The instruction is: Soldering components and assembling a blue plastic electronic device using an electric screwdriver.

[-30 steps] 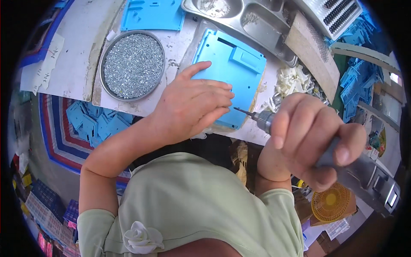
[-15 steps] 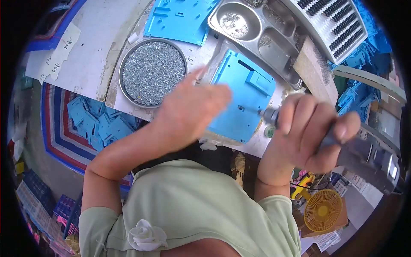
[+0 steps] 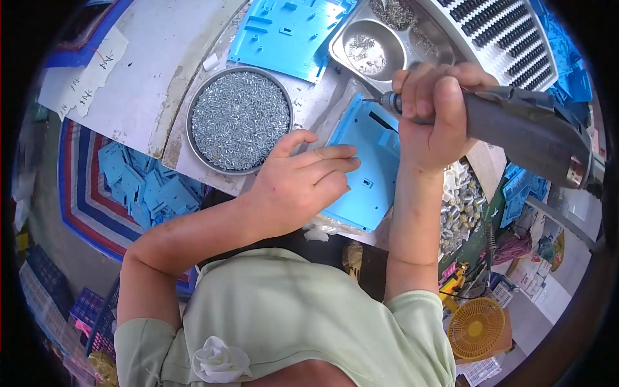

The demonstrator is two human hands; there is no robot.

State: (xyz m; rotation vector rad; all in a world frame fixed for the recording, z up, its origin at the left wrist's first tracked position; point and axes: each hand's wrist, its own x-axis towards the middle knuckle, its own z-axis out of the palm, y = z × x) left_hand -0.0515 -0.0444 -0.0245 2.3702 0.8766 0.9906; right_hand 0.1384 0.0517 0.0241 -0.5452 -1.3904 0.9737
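Note:
My right hand [image 3: 438,116] is wrapped round a dark grey electric screwdriver [image 3: 522,126]. The thin bit points left, its tip at the far left corner of a light blue plastic panel [image 3: 367,187]. Slots, small holes and a raised block mark the panel; my right forearm and fist cover part of its right side. My left hand [image 3: 306,180] hovers over or rests on the panel's left edge; which one I cannot tell. Its thumb and fingers are apart, some bent, with nothing visible in them. Just left of it stands a round metal dish [image 3: 191,132] full of small silver screws.
Another blue panel [image 3: 267,42] lies at the back. A metal compartment tray [image 3: 412,55] holds small parts, and a white rack [image 3: 535,39] carries rows of black pieces. Blue parts [image 3: 151,193] fill a striped bag at left. Small metal parts [image 3: 461,206] sit right of my forearm.
My right hand has carried the screwdriver up and away from me, from the panel's middle to its far left corner. The left hand has moved slightly right and nearer me, fingers spreading.

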